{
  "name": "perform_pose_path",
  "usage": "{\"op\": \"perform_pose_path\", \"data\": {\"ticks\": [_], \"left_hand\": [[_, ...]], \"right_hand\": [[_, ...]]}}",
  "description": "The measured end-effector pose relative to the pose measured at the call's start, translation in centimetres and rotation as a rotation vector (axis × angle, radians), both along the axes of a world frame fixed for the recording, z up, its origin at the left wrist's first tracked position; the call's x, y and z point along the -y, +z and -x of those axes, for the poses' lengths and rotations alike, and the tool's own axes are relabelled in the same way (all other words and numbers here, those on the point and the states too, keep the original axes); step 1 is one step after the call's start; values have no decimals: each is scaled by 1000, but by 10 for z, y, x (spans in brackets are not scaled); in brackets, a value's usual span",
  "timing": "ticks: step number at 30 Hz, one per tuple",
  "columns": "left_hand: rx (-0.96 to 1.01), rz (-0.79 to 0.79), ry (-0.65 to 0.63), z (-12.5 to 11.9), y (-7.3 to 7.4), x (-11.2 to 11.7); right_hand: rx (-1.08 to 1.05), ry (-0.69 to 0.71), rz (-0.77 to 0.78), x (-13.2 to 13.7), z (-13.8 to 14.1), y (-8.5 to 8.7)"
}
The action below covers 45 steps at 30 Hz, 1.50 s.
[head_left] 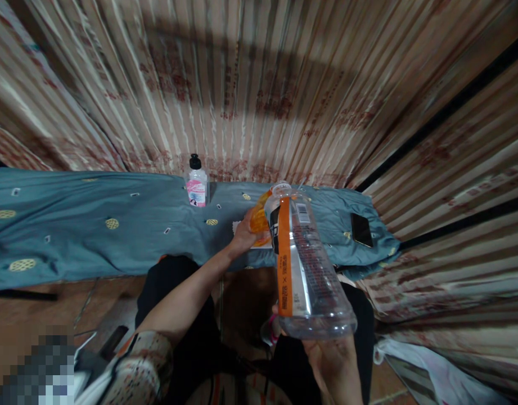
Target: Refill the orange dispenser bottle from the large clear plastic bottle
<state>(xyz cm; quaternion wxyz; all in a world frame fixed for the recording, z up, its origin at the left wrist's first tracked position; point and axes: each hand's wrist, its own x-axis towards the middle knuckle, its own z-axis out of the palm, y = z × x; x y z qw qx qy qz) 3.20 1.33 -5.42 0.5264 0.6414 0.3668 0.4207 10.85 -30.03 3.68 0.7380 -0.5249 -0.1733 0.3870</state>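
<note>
My right hand (332, 360) grips the base of a clear plastic bottle (303, 264) with an orange and black label, tilted so its open neck points away from me. Its mouth sits right at an orange object (259, 219) that my left hand (242, 236) holds closed, over the edge of a bed covered in teal cloth (94, 225). A white paper (242, 228) lies under the left hand on the cloth. What the orange thing is I cannot make out.
A small bottle with a black cap and pink label (197, 183) stands upright at the back of the bed. A dark phone (362, 229) lies at the right end. Patterned striped curtains (259, 84) hang behind. A white bag (419, 365) lies on the floor right.
</note>
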Motion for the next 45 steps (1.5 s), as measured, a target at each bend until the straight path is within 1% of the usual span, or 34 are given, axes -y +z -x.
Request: {"op": "perform_pose_path", "data": {"ticks": [4, 8, 13, 17, 27, 31, 39, 45], "left_hand": [[22, -13, 5, 0, -3, -2], [47, -2, 3, -2, -7, -4], [37, -7, -4, 0, -5, -4], [33, -11, 12, 1, -5, -3], [39, -30, 0, 1, -6, -4], [33, -3, -6, 1, -6, -3], [-6, 22, 8, 1, 1, -2], [-11, 17, 3, 4, 2, -2]], "right_hand": [[-118, -53, -2, -4, 9, 12], [-123, -62, 1, -5, 10, 16], [-110, -57, -5, -5, 9, 15], [-108, -39, -2, -5, 9, 16], [-102, -64, 6, -5, 10, 17], [-100, -61, 14, -5, 9, 17], [-84, -15, 6, -2, 5, 12], [-73, -32, 7, -1, 4, 8]]}}
